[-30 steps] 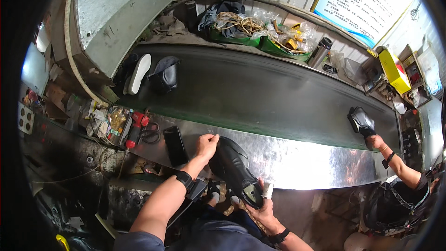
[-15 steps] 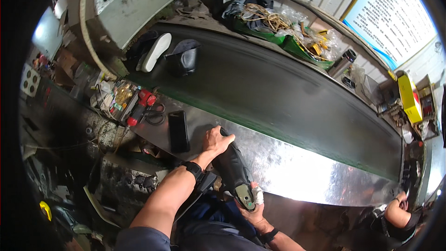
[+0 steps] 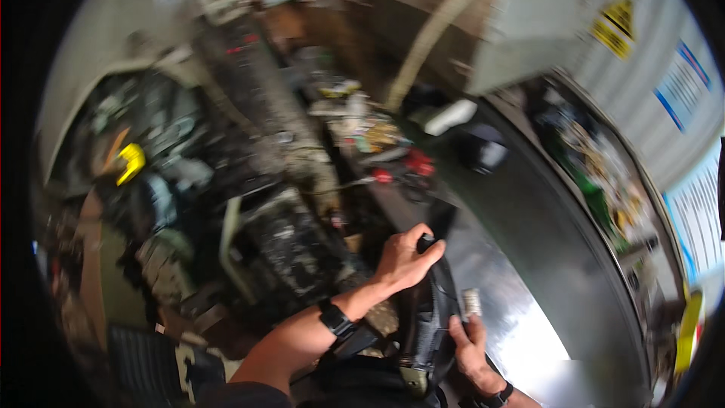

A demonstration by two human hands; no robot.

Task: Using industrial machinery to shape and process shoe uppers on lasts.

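Note:
A black shoe upper stands in front of me, stretched over a last whose olive-green end shows near my body. My left hand is closed around the far, narrow end of the shoe, thumb over it. My right hand is beside the shoe's right side, fingers extended, one wrapped in white tape; whether its thumb touches the upper is blurred. Just beyond my left hand, a dark phone lies on the metal worktop.
Behind the worktop runs a dark conveyor belt bearing a white shoe sole and another black shoe piece. A red power tool lies at the worktop's far end. Blackened machinery stands to the left.
My view has swung left, bringing the machinery into the middle. My right hand has come off the olive-green end of the last, while my left hand keeps its grip on the far end.

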